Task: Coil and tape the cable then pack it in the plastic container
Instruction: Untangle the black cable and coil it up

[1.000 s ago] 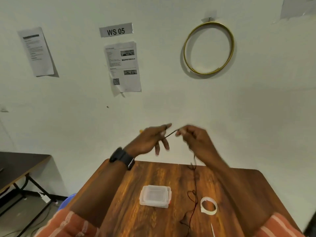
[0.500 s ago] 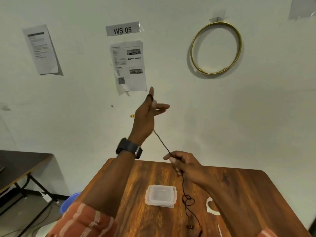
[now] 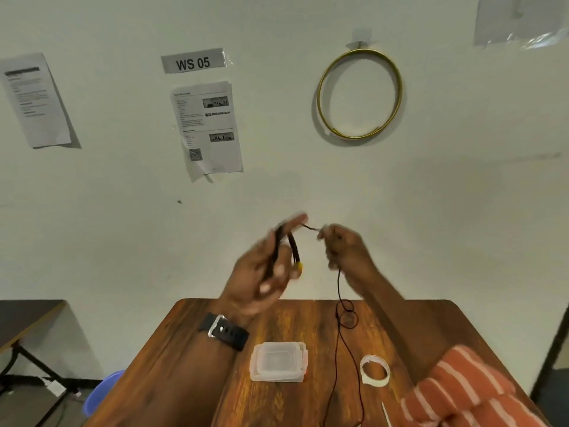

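A thin dark cable (image 3: pixel 338 340) runs from both raised hands down to the wooden table (image 3: pixel 400 318), where its loose end lies in loops. My left hand (image 3: pixel 261 272) is held above the table's far edge with several turns of the cable wound around its fingers; a yellow tip hangs by the fingers. My right hand (image 3: pixel 345 248) is close beside it and pinches the cable. A clear plastic container (image 3: pixel 278 361) with its lid on sits on the table below the hands. A white roll of tape (image 3: pixel 375 370) lies to its right.
The table stands against a white wall with papers, a "WS 05" label (image 3: pixel 193 61) and a gold hoop (image 3: pixel 359 94). A dark table (image 3: pixel 21 315) stands at the left and a blue bin (image 3: pixel 101 392) on the floor.
My left hand came down from its raised position and my right hand rose from the table edge to meet it. Another length of cable went around the left fingers.
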`<state>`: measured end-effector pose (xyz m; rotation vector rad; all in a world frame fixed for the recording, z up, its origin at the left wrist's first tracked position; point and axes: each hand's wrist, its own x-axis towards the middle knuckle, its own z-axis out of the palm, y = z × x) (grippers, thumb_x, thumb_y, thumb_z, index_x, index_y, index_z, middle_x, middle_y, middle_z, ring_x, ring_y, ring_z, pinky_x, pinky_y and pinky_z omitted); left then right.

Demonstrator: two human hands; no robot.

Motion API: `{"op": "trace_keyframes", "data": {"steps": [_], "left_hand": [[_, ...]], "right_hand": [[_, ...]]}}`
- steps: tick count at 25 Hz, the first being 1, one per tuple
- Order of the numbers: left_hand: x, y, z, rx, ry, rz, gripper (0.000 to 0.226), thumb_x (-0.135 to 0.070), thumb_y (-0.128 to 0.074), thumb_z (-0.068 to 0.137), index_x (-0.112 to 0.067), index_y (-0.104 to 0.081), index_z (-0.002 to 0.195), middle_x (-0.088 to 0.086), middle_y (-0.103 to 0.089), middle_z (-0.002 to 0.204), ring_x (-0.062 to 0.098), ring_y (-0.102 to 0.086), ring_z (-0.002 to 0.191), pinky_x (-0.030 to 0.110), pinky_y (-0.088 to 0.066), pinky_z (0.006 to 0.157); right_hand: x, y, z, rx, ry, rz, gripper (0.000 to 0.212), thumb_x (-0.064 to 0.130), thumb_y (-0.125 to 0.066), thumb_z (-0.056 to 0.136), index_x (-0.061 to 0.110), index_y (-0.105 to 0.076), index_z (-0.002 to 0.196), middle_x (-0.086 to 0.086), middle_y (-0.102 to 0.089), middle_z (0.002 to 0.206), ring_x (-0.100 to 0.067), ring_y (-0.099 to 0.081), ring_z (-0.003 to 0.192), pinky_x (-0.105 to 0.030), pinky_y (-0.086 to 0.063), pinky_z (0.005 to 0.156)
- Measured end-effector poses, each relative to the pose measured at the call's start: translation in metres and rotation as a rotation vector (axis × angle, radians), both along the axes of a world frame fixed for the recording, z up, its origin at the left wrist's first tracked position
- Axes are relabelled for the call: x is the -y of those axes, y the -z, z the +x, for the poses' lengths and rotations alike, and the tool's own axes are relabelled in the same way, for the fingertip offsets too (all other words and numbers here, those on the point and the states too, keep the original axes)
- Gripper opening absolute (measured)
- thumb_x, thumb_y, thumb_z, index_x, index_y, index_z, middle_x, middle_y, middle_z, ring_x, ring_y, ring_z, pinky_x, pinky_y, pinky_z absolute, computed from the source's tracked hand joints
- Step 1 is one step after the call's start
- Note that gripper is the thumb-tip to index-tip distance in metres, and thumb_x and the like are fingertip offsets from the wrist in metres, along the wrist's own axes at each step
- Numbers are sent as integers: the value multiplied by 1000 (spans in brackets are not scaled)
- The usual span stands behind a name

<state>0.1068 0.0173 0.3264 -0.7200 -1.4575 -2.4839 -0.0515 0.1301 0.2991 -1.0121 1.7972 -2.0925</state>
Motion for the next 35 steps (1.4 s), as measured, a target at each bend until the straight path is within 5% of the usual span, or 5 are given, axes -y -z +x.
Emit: {"op": "trace_keyframes", "data": {"steps": [9,15,20,28,35], "left_hand": [[57,-18,-44,20,-875,-1237,42,-28,-38,103,-25,-38,145,5,-74,82,13,-71,71,38,-57,81],[18,9,-3,145,-13,-260,50,-29,-21,104,-3,-41,141,-1,-52,48,10,-24,32,26,-42,53],[37,-48,-12,-127,-292,227,48,-27,-26,104,-3,-31,145,0,-67,65,13,-66,61,30,-56,83],[100,-36,-7,60,-1110,-1300,41,-26,-39,103,-24,-40,143,-4,-69,73,9,-67,60,43,-58,73],[61,16,30,407,-263,-628,45,-35,-28,104,-13,-56,132,9,-53,48,10,-27,30,27,-18,38]], "right_hand": [[-31,-23,41,-255,-206,137,21,17,-55,99,14,-75,95,10,-47,55,-10,-40,51,-23,-35,48],[-7,-42,-2,-216,-150,50,24,18,-56,98,17,-71,79,9,-45,53,-9,-39,48,-30,-38,53],[5,28,31,-37,-433,144,22,20,-62,95,12,-68,115,-1,-52,60,-9,-41,46,-22,-39,46],[-35,-5,53,-226,-250,148,26,18,-52,100,10,-72,86,2,-36,53,-10,-30,48,-23,-27,47],[-32,-37,-10,-198,-48,61,26,25,-60,96,15,-72,75,1,-30,53,-12,-23,48,-32,-18,51]]}}
